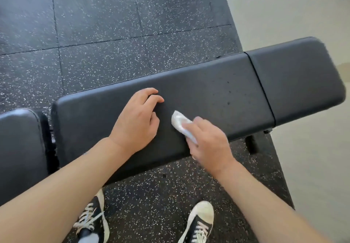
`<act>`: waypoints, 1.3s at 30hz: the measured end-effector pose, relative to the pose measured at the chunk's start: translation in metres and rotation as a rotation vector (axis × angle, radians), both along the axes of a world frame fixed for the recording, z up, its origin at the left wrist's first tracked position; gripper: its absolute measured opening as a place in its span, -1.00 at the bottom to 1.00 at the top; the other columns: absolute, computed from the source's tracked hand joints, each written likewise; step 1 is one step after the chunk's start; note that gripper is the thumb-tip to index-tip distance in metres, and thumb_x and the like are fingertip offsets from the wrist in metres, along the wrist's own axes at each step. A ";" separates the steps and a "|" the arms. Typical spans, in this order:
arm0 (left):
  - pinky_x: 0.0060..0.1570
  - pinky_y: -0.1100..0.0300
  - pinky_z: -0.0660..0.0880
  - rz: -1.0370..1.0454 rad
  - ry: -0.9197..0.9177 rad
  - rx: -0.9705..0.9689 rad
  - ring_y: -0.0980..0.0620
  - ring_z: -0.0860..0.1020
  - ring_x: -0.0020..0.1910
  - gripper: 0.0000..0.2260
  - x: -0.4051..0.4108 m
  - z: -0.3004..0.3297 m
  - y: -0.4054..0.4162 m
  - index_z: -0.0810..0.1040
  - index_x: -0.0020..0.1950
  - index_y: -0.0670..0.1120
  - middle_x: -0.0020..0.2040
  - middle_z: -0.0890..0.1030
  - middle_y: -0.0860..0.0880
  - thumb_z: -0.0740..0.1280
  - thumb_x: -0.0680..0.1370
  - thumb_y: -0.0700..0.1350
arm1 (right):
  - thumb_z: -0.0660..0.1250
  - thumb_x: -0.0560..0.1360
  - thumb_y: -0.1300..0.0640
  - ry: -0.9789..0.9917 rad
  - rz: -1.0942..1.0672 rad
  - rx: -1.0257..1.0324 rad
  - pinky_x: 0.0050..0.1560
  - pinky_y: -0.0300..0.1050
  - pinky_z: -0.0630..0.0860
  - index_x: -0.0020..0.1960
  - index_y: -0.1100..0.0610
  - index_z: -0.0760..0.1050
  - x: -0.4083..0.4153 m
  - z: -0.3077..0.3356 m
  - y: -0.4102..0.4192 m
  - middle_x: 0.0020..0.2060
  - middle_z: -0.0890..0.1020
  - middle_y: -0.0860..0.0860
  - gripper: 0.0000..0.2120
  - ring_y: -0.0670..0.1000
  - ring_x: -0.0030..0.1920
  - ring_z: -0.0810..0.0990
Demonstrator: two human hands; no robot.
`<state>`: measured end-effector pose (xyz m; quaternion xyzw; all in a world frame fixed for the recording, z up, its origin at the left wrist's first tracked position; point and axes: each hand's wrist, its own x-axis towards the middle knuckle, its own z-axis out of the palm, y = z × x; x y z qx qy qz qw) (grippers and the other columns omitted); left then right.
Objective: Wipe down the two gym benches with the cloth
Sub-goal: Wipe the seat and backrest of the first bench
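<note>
A long black padded gym bench (pixel 217 93) runs across the view from lower left to upper right, with a seam near its right end. My right hand (pixel 208 142) grips a small white cloth (pixel 179 122) and presses it flat on the pad near the bench's front edge. My left hand (pixel 136 121) rests on the pad just left of the cloth, fingers curled and apart, holding nothing. A second black pad (pixel 19 148) shows at the far left, separated by a gap with a dark frame.
The floor is black rubber tile with white speckles (pixel 106 40). A pale floor area (pixel 303 176) lies to the right. A black bench foot (pixel 252 144) stands under the right part. My two shoes (pixel 198 223) stand close to the front edge.
</note>
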<state>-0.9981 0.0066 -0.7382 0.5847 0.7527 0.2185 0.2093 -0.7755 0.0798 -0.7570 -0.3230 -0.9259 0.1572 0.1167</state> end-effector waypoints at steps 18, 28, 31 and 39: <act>0.57 -0.27 0.17 0.085 0.323 -0.005 -0.28 0.31 0.54 -0.50 0.064 -0.034 0.083 0.43 0.51 -0.17 0.54 0.39 -0.19 0.17 0.56 -0.10 | 0.38 0.58 0.23 0.171 -0.482 -0.043 -0.35 -0.06 0.43 0.21 0.12 0.65 0.106 -0.016 0.026 -0.23 0.41 -0.03 -0.78 0.05 -0.30 0.38; 0.59 -0.28 0.15 0.098 0.357 0.018 -0.25 0.30 0.57 -0.47 0.060 -0.045 0.084 0.43 0.52 -0.17 0.55 0.39 -0.18 0.12 0.55 -0.08 | 0.31 0.67 -0.03 0.186 -0.400 0.091 -0.38 -0.03 0.46 0.23 0.14 0.65 -0.003 -0.020 0.054 -0.23 0.49 -0.02 -0.70 0.03 -0.30 0.43; 0.56 -0.31 0.18 0.089 0.358 0.017 -0.26 0.31 0.57 -0.45 0.060 -0.044 0.084 0.44 0.52 -0.18 0.54 0.40 -0.20 0.12 0.54 -0.08 | 0.29 0.66 -0.04 0.156 -0.433 0.052 -0.30 -0.02 0.50 0.25 0.10 0.64 -0.052 -0.015 0.102 -0.14 0.59 -0.01 -0.71 0.06 -0.22 0.55; 0.51 -0.36 0.25 0.078 0.374 0.046 -0.30 0.34 0.54 -0.45 0.060 -0.046 0.085 0.46 0.49 -0.24 0.49 0.44 -0.23 0.13 0.53 -0.10 | 0.25 0.68 0.01 0.103 -0.400 -0.026 -0.21 -0.11 0.38 0.10 0.04 0.55 -0.095 -0.012 0.167 0.00 0.57 -0.02 -0.85 0.07 -0.05 0.59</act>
